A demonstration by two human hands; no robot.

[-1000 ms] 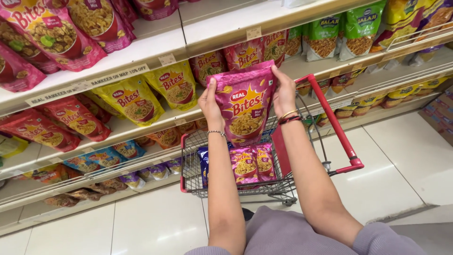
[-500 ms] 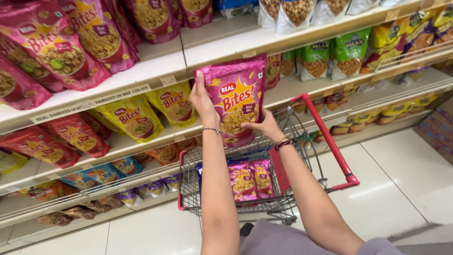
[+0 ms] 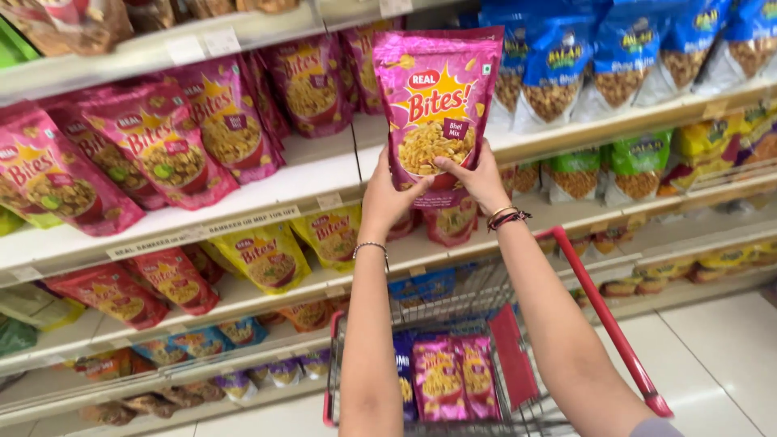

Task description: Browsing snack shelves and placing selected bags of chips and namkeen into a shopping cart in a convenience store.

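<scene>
Shop aisle, both hands [image 3: 388, 198] [image 3: 481, 180] gripping pink snack pouch [image 3: 437, 97] above cart [image 3: 599, 316] of pouches [image 3: 441, 380].

Shop, grocery aisle: long white shelves [image 3: 324, 174] with price tags [image 3: 184, 48], rows of identical snack bags [image 3: 218, 121], a red-handled wire shopping cart [image 3: 599, 316], tiled floor [image 3: 712, 348].

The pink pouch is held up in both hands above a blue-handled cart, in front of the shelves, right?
Not quite: the cart's handle is red, not blue, as the head view shows. The rest stands: the left hand and right hand hold the pink pouch up by its lower part, above the cart, in front of the shelves.
</scene>
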